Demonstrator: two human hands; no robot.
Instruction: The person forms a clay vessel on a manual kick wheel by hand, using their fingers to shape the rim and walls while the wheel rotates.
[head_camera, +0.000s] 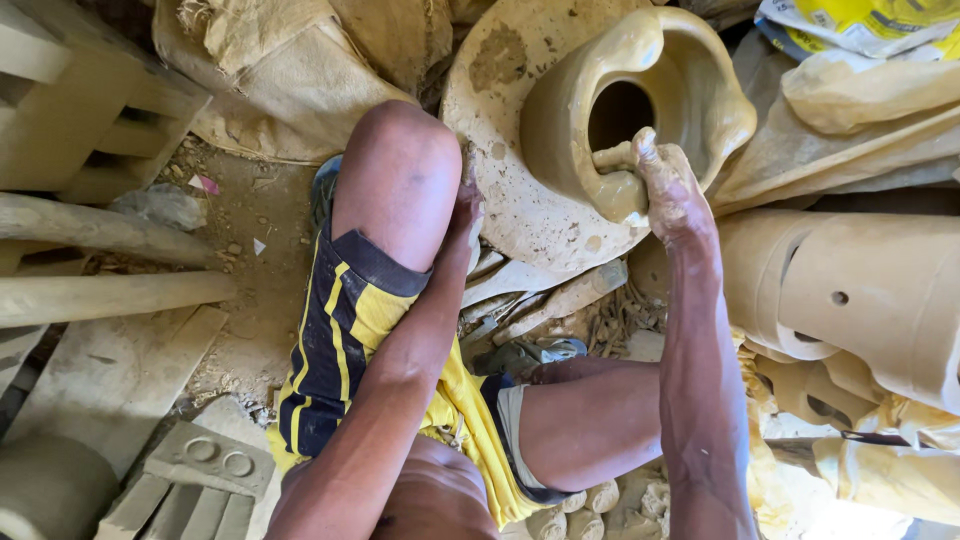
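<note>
Shaping wet clay pot (640, 95) on round wheel (500, 190), centre of cluttered workshop floor. Right hand (668, 190) pinching soft lump of clay (622, 188) against pot wall, fingers closed on it. Left hand (466, 215) resting at wheel edge, fingers' spread unclear. Next, likely: smoothing lump into wall with steady pressure.

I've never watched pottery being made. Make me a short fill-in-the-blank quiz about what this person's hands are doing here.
1. The right hand presses wet clay against the rim of the ____ pot.
2. The pot sits on a round, flat ____.
3. The left hand rests at the disc's edge, beside the person's raised ____.
4. The person wears yellow and dark striped ____.

Missing words: clay; disc; knee; shorts
</note>
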